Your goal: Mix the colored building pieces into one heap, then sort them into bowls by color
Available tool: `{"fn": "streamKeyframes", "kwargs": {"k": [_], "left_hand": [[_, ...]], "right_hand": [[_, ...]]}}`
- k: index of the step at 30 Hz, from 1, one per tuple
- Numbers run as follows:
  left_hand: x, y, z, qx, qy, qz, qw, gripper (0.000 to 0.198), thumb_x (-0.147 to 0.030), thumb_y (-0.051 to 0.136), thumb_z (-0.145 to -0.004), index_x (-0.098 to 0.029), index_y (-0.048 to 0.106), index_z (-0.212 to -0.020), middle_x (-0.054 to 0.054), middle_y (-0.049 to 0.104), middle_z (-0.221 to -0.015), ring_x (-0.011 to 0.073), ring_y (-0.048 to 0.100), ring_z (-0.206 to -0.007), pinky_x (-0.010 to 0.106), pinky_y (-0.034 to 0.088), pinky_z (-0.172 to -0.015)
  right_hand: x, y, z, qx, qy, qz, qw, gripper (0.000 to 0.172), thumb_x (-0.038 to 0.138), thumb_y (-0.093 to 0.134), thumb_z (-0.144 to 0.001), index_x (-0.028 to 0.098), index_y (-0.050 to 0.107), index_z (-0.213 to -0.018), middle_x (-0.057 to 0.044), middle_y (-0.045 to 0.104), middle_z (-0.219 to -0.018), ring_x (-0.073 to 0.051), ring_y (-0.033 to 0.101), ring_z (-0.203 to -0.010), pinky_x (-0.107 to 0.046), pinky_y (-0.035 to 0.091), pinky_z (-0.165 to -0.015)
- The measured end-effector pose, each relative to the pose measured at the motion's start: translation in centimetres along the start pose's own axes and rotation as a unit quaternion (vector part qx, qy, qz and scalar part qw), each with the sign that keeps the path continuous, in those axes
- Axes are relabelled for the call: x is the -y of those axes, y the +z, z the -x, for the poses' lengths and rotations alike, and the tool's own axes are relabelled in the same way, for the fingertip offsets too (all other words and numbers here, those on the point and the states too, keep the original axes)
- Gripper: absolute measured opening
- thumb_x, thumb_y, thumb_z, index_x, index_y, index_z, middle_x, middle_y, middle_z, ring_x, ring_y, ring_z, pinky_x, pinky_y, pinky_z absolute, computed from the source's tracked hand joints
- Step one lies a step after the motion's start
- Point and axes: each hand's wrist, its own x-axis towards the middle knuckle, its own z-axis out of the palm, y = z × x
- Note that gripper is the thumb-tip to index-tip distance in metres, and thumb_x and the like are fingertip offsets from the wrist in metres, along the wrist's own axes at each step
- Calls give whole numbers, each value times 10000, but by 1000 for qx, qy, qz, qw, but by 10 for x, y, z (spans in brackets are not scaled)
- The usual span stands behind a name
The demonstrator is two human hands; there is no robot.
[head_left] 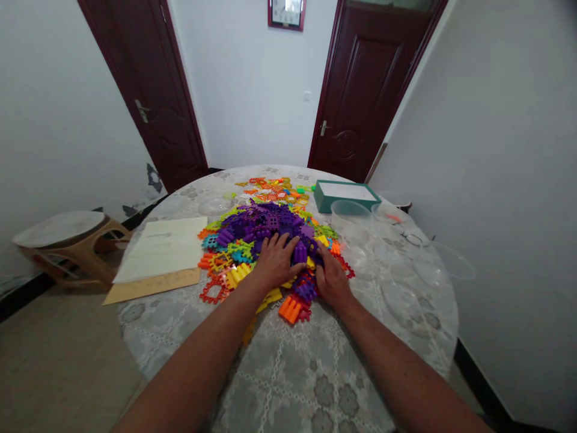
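Observation:
A heap of colourful plastic interlocking pieces (pixel 265 225) lies in the middle of a round table (pixel 288 361) with a lace-pattern cloth; purple pieces are gathered at its centre. My left hand (pixel 276 260) rests flat on the near side of the heap, fingers spread over purple pieces. My right hand (pixel 331 279) lies beside it on the heap's near right edge, fingers curled down among purple and red pieces; what they hold, if anything, is hidden. An orange piece (pixel 290 308) sits just in front of both hands.
A teal box (pixel 347 195) and several clear plastic bowls (pixel 351 213) stand at the right. Sheets of paper on brown card (pixel 160 249) lie at the left. A wooden stool (pixel 67 240) stands left of the table. Two dark doors and walls are behind.

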Motion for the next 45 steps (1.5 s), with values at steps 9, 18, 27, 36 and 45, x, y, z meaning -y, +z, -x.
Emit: {"fn": "streamKeyframes", "kwargs": {"k": [9,18,27,36,45], "left_hand": [[-1,-3,-7,10,14,5,1000,778,-646,613,-940,-288,437,-1608,153,465,-1643,432,434,-1495,680,294,-1236],[8,-38,19,-2,58,13,998,690,-592,617,-964,-271,499,-1563,140,489,-1631,401,426,-1512,661,267,-1267],[41,-54,145,25,103,28,994,1010,-788,732,-769,-354,417,-1625,108,406,-1698,430,298,-1585,725,170,-1286],[39,-26,163,24,96,47,994,1018,-796,757,-743,-317,468,-1594,135,445,-1672,447,297,-1582,767,101,-1280],[37,-25,165,2,93,48,994,915,-732,750,-784,-309,513,-1560,134,419,-1687,449,290,-1586,766,128,-1282]], "right_hand": [[-4,-2,-1,39,-24,4,999,604,82,456,-929,199,580,-1508,-125,684,-1402,-265,630,-1294,-524,484,-1164],[-5,-6,0,46,-19,8,999,504,127,468,-970,198,640,-1438,-131,710,-1346,-268,648,-1262,-516,504,-1136],[1,-14,0,53,31,-4,998,426,231,470,-1030,218,644,-1419,-131,705,-1341,-275,650,-1262,-525,503,-1135],[4,-16,0,58,35,25,997,427,256,468,-1030,232,648,-1416,-134,703,-1328,-285,652,-1251,-534,510,-1124],[6,-15,1,54,33,36,997,420,227,469,-1018,225,654,-1396,-134,709,-1304,-277,668,-1215,-519,521,-1106]]}}
